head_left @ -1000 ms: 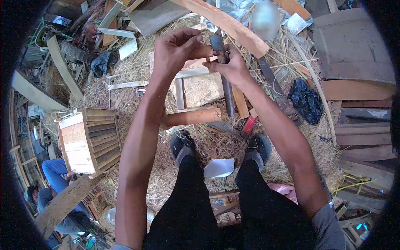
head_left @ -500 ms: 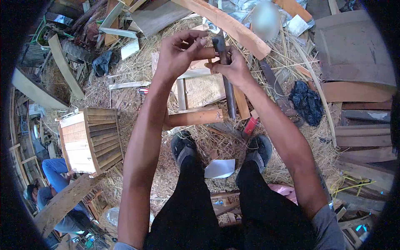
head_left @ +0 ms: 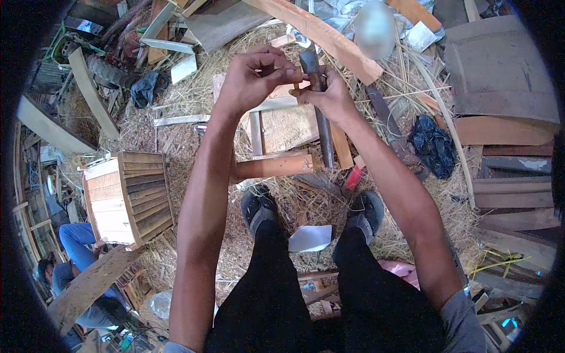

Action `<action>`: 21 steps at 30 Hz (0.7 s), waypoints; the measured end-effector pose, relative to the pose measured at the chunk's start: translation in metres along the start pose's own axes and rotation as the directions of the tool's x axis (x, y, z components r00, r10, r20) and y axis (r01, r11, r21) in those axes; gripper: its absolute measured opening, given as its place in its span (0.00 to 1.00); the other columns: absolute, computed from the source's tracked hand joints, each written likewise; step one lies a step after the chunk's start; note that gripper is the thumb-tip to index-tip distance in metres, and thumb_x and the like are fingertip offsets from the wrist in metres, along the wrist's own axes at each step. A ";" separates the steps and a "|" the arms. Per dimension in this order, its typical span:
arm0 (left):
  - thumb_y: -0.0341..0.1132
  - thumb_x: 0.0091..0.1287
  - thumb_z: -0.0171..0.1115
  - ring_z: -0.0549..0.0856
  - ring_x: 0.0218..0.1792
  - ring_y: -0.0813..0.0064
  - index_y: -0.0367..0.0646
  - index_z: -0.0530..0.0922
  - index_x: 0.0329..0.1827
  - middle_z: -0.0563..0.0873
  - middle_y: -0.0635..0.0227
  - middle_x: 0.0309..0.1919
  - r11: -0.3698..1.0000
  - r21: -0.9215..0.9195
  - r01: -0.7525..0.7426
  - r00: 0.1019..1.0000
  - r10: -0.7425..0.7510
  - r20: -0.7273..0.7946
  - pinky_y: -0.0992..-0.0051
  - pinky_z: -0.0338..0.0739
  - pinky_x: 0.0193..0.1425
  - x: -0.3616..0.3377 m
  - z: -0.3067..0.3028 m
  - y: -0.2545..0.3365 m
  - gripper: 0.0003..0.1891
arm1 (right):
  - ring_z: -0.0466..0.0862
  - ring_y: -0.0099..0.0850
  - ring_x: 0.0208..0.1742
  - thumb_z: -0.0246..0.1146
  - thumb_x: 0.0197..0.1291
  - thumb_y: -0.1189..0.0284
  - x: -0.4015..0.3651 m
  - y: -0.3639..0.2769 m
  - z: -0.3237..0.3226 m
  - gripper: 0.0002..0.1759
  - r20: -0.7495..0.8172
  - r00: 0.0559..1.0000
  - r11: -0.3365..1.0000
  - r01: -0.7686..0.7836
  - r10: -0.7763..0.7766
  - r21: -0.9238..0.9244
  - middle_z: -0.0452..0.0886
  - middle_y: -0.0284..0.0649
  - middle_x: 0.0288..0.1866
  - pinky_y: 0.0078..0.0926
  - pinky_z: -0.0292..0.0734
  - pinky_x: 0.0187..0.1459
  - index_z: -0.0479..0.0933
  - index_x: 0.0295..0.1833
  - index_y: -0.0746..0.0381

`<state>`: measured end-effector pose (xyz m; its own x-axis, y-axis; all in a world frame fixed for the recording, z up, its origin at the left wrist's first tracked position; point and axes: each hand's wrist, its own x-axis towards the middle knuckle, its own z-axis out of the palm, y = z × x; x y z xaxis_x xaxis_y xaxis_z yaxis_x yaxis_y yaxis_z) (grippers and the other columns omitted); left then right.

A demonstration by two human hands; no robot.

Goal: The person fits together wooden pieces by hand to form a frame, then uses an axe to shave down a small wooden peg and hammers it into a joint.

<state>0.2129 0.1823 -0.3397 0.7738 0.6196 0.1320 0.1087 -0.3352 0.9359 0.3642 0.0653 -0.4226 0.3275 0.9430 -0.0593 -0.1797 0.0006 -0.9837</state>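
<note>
Head view, and the biggest thing I see is the straw-strewn ground (head_left: 141, 138), with a wooden frame (head_left: 288, 128) on it just ahead of the feet. I'd judge the frame stiff and fairly light for its bulk, dry rather than slippery, with rough edges; I'd take hold by its solid rails and spare the thin panel. A long dark bar (head_left: 324, 141) runs along the frame's right side, likely dense and rigid, best gripped near its middle for balance. Smaller, the lower rail (head_left: 273, 166) looks sturdy enough to carry a full-palm hold, clear of its marked right end. The left hand (head_left: 253, 76) is at the frame's far end, thumb and fingers drawn together; I can't tell what is pinched there. The right hand (head_left: 331, 94) lays its thumb across the bar, though I can't make out how firmly it is closed. Smallest, between the hands, a dark block (head_left: 308, 60) like a hammer head looks heavy and hard.
</note>
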 end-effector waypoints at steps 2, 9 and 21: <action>0.25 0.62 0.72 0.85 0.40 0.80 0.35 0.90 0.41 0.85 0.69 0.40 1.000 0.023 0.009 1.000 -0.008 -0.008 0.77 0.81 0.45 -0.001 -0.001 -0.002 0.06 | 0.90 0.41 0.50 0.66 0.55 0.89 -0.001 -0.004 0.001 0.28 -0.005 1.000 1.000 -0.006 0.006 0.005 0.83 0.50 0.53 0.32 0.88 0.48 0.64 0.61 0.72; 0.25 0.62 0.71 0.85 0.40 0.80 0.36 0.90 0.40 0.86 0.68 0.38 0.999 -0.028 0.043 0.999 -0.043 -0.003 0.76 0.81 0.46 0.001 0.000 0.001 0.05 | 0.90 0.41 0.50 0.67 0.54 0.89 0.003 0.002 -0.001 0.28 0.013 1.000 1.000 0.017 -0.017 0.021 0.83 0.48 0.53 0.31 0.88 0.45 0.66 0.60 0.73; 0.24 0.63 0.72 0.86 0.42 0.76 0.33 0.89 0.38 0.85 0.66 0.39 0.999 0.017 0.037 0.999 -0.036 -0.015 0.74 0.84 0.49 0.001 0.001 0.003 0.04 | 0.88 0.36 0.49 0.69 0.51 0.89 0.004 0.002 0.000 0.30 0.011 1.000 0.996 -0.011 0.010 0.090 0.83 0.47 0.53 0.29 0.86 0.45 0.67 0.60 0.72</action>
<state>0.2150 0.1810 -0.3374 0.7600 0.6417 0.1027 0.1478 -0.3245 0.9343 0.3655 0.0691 -0.4254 0.3156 0.9465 -0.0677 -0.2659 0.0197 -0.9638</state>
